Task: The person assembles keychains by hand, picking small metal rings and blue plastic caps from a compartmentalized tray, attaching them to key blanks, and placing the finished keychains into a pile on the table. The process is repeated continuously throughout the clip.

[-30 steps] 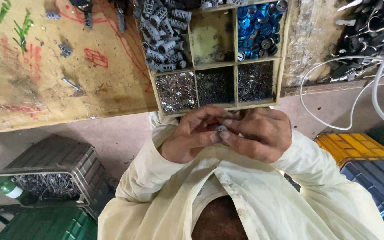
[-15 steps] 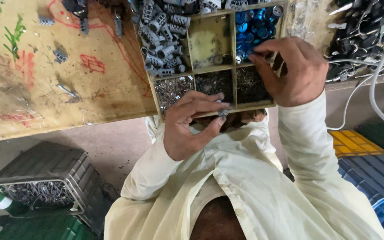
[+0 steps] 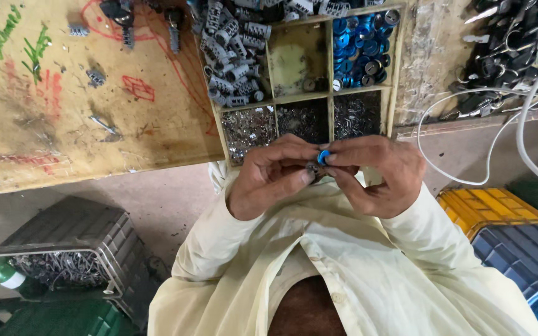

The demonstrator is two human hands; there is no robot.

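My left hand and my right hand meet just below the wooden compartment tray. Between the fingertips of my right hand sits a small blue ring. My left hand pinches a small dark metal cylinder part right against it. The tray's upper right cell holds several blue rings, its upper left cell several grey metal cylinders. The three lower cells hold tiny metal pins.
A paint-marked wooden worktop carries loose metal parts. A pile of dark keys and tools lies at upper right, with a white cable. Grey crate of metal bits at lower left; yellow and blue crates at right.
My right hand reached up to the blue-ring cell half a second ago and has come back down to my left hand, now with a blue ring between its fingers.
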